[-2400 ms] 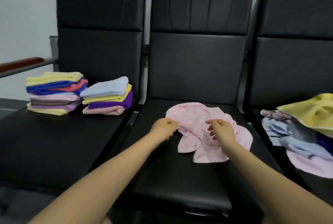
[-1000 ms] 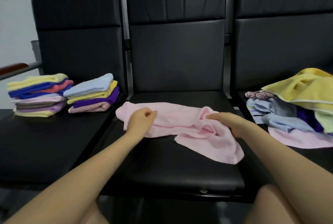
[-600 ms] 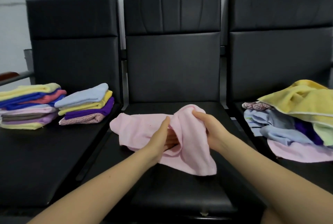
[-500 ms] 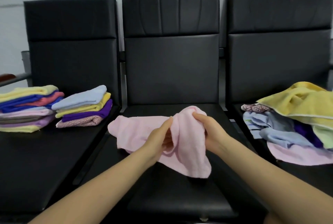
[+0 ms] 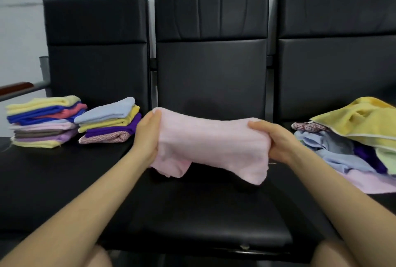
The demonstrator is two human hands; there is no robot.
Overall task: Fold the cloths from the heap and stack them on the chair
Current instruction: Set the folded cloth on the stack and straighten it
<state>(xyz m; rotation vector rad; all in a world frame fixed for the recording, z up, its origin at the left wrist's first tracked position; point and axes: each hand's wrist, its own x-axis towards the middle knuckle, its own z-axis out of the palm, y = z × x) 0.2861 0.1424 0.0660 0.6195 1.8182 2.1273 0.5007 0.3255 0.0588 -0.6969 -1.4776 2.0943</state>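
Observation:
A pink cloth (image 5: 212,144) hangs stretched between both hands above the middle chair seat (image 5: 205,208). My left hand (image 5: 146,135) grips its left end and my right hand (image 5: 276,141) grips its right end, with the lower edges drooping toward the seat. On the right chair lies the heap of unfolded cloths (image 5: 351,138), yellow on top, with blue, purple, green and pink below. Two stacks of folded cloths sit on the left chair: a taller stack (image 5: 44,122) at the far left and a shorter stack (image 5: 109,122) beside it.
Three black padded chairs stand in a row against a pale wall. The left chair seat (image 5: 53,172) has bare room in front of the stacks. A wooden armrest (image 5: 16,87) juts out at the far left.
My hands, held close together around the bunched pink cloth half a second ago, have moved apart and lifted it, so it now stretches wide between them.

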